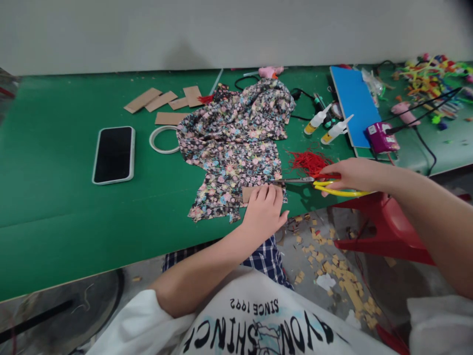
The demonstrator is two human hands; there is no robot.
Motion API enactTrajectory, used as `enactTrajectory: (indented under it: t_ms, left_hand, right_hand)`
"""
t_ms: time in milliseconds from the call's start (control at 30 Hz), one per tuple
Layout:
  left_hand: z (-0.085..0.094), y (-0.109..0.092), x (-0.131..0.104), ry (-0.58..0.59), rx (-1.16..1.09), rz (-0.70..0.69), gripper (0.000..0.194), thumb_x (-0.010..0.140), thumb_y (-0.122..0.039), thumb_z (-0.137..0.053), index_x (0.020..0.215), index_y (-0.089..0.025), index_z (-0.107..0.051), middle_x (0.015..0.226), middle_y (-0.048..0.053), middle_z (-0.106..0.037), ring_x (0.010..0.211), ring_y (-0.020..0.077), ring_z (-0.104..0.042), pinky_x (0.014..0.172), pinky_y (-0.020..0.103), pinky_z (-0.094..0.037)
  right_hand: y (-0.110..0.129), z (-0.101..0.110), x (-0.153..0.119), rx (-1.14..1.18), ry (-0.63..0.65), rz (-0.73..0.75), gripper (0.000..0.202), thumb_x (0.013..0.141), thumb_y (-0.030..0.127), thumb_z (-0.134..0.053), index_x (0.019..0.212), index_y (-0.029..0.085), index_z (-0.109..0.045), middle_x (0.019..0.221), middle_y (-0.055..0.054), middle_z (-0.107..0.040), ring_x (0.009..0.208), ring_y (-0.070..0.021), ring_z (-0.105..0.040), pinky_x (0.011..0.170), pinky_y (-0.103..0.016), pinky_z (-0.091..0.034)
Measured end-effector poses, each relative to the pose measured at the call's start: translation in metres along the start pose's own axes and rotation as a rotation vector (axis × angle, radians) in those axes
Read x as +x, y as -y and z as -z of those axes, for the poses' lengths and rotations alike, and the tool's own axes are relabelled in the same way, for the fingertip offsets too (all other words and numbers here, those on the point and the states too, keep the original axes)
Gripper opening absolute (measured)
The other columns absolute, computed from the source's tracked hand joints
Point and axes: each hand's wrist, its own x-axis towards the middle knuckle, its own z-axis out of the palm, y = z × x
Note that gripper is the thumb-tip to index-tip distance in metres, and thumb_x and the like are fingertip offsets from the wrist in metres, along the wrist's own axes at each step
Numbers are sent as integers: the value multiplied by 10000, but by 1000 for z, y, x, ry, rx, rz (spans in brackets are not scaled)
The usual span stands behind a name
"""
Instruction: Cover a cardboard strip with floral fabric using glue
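Observation:
A dark floral cloth (240, 162) lies partly bunched on the green table (66, 212), its near part spread flat. My left hand (264, 207) presses a small piece of brown cardboard (249, 194) onto the cloth near the table's front edge, fingers stretched out and flat. In my right hand (340, 177) is a pair of scissors (342, 191) with yellow handles. Their blades point left and reach the cloth's right edge, just beyond the cardboard. How far the blades are apart is too small to tell. Red threads (308, 161) lie behind the scissors.
A phone (114, 155), a tape roll (157, 140) and cardboard strips (143, 100) lie left. Two glue bottles (317, 121), a blue board (354, 106), a purple box (382, 137) and pink glue guns (271, 72) with cords are behind and right. A red stool (401, 222) stands below.

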Motion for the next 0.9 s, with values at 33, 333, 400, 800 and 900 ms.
enactTrajectory:
  t_ms: [33, 333, 400, 800, 900]
  left_hand:
    - [0, 0, 0, 1, 0, 0, 509, 846, -434, -443, 1210, -78, -457, 1226, 157, -501, 1152, 289, -427, 971, 406, -342]
    - [0, 0, 0, -1, -5, 1, 512, 850, -435, -438, 1214, -76, -452, 1232, 163, -499, 1154, 287, -428, 974, 410, -338]
    - [0, 0, 0, -2, -5, 1, 509, 848, -433, -443, 1212, -77, -453, 1234, 163, -499, 1152, 285, -429, 974, 410, -338]
    - [0, 0, 0, -2, 15, 2, 507, 854, -436, -433, 1218, -83, -451, 1234, 162, -497, 1152, 286, -430, 970, 411, -338]
    - [0, 0, 0, 5, 10, 7, 508, 859, -438, -424, 1224, -85, -445, 1236, 162, -496, 1154, 283, -428, 971, 409, -337]
  right_hand:
    - [0, 0, 0, 3, 4, 2, 582, 776, 580, -398, 1144, 169, -587, 1029, -138, -662, 863, -278, -600, 630, -316, -381]
    - [0, 4, 3, 61, 71, 17, 624, 720, 671, -429, 1053, 179, -619, 1060, -127, -655, 859, -292, -602, 672, -341, -408]
    - [0, 4, 3, 69, 71, 18, 619, 727, 671, -419, 1041, 178, -622, 1064, -126, -653, 872, -296, -601, 676, -347, -408]
    - [4, 12, 2, 27, 65, -55, 677, 670, 713, -462, 1066, 191, -632, 1014, -122, -662, 797, -266, -599, 600, -302, -374]
    - [5, 13, 3, -23, 57, -95, 686, 659, 712, -472, 1089, 199, -622, 994, -121, -665, 807, -278, -595, 575, -300, -359]
